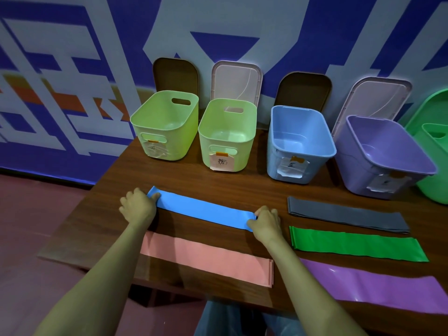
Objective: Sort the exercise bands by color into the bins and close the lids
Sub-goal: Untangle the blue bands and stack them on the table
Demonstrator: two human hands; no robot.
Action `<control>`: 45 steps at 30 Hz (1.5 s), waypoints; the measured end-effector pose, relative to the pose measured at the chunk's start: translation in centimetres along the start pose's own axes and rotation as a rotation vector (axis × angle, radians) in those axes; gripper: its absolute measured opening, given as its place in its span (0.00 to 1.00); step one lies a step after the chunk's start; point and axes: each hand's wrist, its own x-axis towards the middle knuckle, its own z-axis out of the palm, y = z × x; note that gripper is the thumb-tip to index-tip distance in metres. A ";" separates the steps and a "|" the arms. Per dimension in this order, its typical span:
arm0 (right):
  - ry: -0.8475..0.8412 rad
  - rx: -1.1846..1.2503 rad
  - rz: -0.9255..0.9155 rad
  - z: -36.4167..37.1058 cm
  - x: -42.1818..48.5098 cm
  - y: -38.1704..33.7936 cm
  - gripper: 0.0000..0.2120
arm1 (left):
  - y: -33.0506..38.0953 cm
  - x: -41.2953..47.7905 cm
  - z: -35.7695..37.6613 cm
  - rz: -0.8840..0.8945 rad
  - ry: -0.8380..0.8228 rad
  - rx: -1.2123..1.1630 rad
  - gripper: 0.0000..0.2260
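The blue band (pixel 204 209) lies flat on the wooden table (pixel 218 185), stretched between the 2 hands. The left hand (pixel 138 206) pinches its end at 9 o'clock, thumb on top of the corner; the right hand (pixel 266 223) grips the opposite end at 3 o'clock, fingers curled over the edge. From the blue band, a pink band (pixel 206 261) lies at 6 o'clock, just nearer the person and partly under the left forearm. Toward 3 o'clock, past the right hand, 3 bands lie in a column: grey band (pixel 346 217), green band (pixel 356 246), purple band (pixel 378 284). At 12 o'clock stand 4 open bins in a row: 2 light green bins (pixel 167 127) (pixel 228 137), a blue bin (pixel 300 144) and a purple bin (pixel 385 158). A lid leans upright against the wall behind each.
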 end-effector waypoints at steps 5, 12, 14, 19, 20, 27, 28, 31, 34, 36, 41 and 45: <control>0.072 -0.096 -0.061 0.5 -0.7 -0.5 0.17 | 0.7 -0.4 -0.2 -0.025 -0.007 -0.032 0.21; 0.090 -0.062 -0.065 0.6 -1.2 -1.2 0.16 | 1.3 -0.8 -0.8 0.035 -0.066 -0.144 0.16; 0.081 0.008 -0.071 0.0 -1.2 -1.0 0.18 | 1.3 -1.0 -1.1 0.038 -0.080 -0.196 0.15; 0.133 0.072 -0.094 -3.0 -0.8 0.1 0.14 | 2.4 -2.7 -1.3 0.043 -0.123 -0.394 0.15; 0.158 0.078 -0.090 -3.7 -0.6 0.4 0.13 | 2.6 -3.1 -1.1 0.051 -0.140 -0.427 0.15; 0.154 -0.040 -0.097 -4.6 -0.2 1.9 0.14 | 4.1 -5.6 0.4 0.122 -0.168 -0.457 0.12; 0.150 -0.063 -0.101 -4.4 -0.2 2.1 0.16 | 4.3 -5.7 0.4 0.128 -0.162 -0.457 0.12; 0.141 -0.158 -0.129 -3.8 -0.3 2.7 0.18 | 4.5 -6.0 0.3 0.139 -0.152 -0.470 0.11; 0.162 -0.187 -0.161 -3.3 -0.4 3.1 0.19 | 5.0 -6.4 0.4 0.166 -0.158 -0.503 0.09; 0.163 -0.166 -0.160 -3.1 -0.4 3.3 0.19 | 5.4 -6.9 0.6 0.186 -0.164 -0.523 0.07; 0.139 -0.113 -0.151 -3.1 -0.3 3.8 0.20 | 5.9 -7.4 1.1 0.177 -0.160 -0.489 0.09; 0.125 -0.084 -0.149 -3.2 0.0 4.1 0.19 | 7.0 -8.2 1.8 0.272 -0.147 -0.398 0.11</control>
